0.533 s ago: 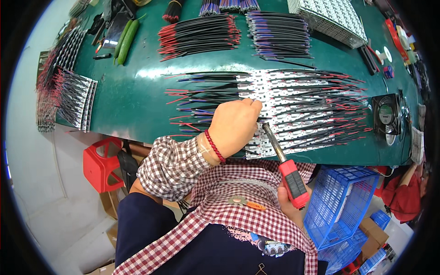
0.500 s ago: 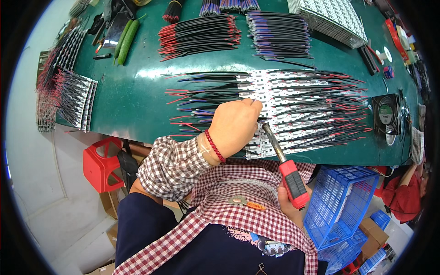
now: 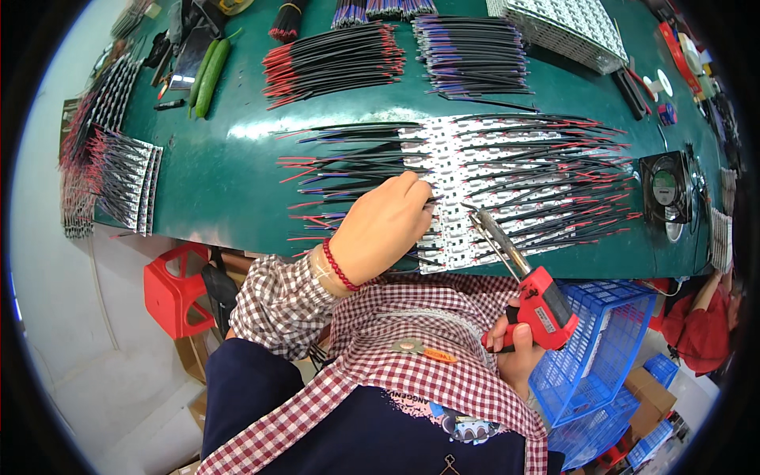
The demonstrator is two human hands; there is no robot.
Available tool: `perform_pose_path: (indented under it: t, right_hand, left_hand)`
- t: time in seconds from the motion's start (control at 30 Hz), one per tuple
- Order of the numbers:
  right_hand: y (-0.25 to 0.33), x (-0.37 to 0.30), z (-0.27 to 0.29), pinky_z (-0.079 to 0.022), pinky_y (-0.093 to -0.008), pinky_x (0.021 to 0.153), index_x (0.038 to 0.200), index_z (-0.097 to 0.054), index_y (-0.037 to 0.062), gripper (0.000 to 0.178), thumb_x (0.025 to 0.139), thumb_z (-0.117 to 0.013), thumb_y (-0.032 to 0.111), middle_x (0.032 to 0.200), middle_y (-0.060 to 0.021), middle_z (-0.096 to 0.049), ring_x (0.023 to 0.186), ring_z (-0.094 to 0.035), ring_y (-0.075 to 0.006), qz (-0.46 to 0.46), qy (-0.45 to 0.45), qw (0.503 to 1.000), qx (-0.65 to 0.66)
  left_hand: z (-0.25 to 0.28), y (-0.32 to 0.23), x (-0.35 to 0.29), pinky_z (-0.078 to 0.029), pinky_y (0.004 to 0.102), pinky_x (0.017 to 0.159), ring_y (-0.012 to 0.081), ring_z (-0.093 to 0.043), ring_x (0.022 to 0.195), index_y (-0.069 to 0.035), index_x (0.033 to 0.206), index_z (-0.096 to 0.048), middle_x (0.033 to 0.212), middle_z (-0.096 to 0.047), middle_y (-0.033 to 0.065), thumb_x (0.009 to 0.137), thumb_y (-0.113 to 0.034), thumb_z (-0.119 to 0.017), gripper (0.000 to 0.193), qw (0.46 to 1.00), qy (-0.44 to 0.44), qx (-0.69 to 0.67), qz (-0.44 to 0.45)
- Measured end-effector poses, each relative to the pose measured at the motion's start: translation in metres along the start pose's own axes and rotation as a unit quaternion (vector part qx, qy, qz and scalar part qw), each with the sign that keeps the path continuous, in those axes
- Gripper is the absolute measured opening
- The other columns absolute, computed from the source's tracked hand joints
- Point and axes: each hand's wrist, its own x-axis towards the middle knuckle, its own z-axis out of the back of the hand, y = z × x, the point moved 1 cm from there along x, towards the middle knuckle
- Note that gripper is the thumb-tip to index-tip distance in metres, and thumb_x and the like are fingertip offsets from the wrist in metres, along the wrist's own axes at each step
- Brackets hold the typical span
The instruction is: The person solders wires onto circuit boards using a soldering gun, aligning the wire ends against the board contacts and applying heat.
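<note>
My left hand [image 3: 384,222] is closed in a pinch on a thin black wire [image 3: 431,200], its end at the white circuit boards [image 3: 447,146]; the fingers mostly hide it. My right hand [image 3: 518,356] grips the handle of a red and black soldering gun [image 3: 545,310], a finger at its trigger. The gun's metal barrel points up and left, and its tip hovers over or touches the boards a little right of my left fingertips; I cannot tell which. Rows of black wires [image 3: 546,170] with red ends fan out from the boards to both sides.
Farther back lie bundles of red-tipped wires [image 3: 332,63] and purple-tipped wires [image 3: 471,55], and a stack of boards [image 3: 562,32]. Two cucumbers [image 3: 210,79] are at the back left, wired boards [image 3: 131,178] at the left edge. A small fan [image 3: 665,188] stands right, above blue crates [image 3: 590,348].
My left hand has shifted left and slightly down, away from the gun's tip. The soldering gun has turned and moved right, so its trigger and my right fingers now show.
</note>
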Motion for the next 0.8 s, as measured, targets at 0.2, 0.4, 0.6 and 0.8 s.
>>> perform_pose_path:
  t: [0.2,0.4,0.6,0.8]
  right_hand:
    - [0.003,0.007,-0.001,-0.043,-0.0289,0.044,0.115,-0.046,-0.0019,0.046,0.093,-0.051,0.038,0.061,-0.0085,-0.051,0.045,-0.043,-0.0125,-0.004,0.025,1.000,-0.002]
    - [0.007,0.006,-0.001,-0.044,-0.0278,0.044,0.115,-0.046,-0.0064,0.047,0.092,-0.054,0.034,0.059,-0.0097,-0.051,0.044,-0.044,-0.0120,-0.018,0.017,0.997,0.078]
    - [0.005,0.000,0.005,-0.050,-0.0305,0.048,0.116,-0.046,-0.0067,0.053,0.092,-0.056,0.039,0.063,-0.0109,-0.055,0.047,-0.049,-0.0131,-0.034,0.015,0.996,0.085]
    - [-0.003,-0.006,0.008,-0.045,-0.0287,0.047,0.116,-0.047,-0.0036,0.050,0.093,-0.053,0.040,0.066,-0.0102,-0.056,0.047,-0.047,-0.0128,-0.029,-0.011,0.999,-0.016]
  left_hand:
    - [0.008,-0.008,0.001,-0.047,0.0398,0.067,0.0337,-0.056,0.078,-0.001,0.096,-0.049,0.088,-0.054,0.0149,0.084,-0.003,-0.058,0.015,0.982,-0.175,0.044,-0.061]
    - [0.006,-0.020,0.000,-0.048,0.0382,0.059,0.0322,-0.060,0.069,-0.001,0.094,-0.049,0.081,-0.058,0.0128,0.080,-0.006,-0.062,0.020,0.996,-0.079,0.010,0.036]
    - [-0.004,-0.003,0.001,-0.048,0.0396,0.060,0.0329,-0.060,0.069,-0.001,0.085,-0.054,0.078,-0.059,0.0130,0.077,-0.010,-0.064,0.015,0.999,-0.024,0.000,0.046]
    - [0.002,-0.009,0.008,-0.047,0.0412,0.059,0.0330,-0.060,0.068,-0.003,0.081,-0.059,0.077,-0.059,0.0119,0.077,-0.015,-0.064,0.014,0.999,0.016,0.007,0.042]
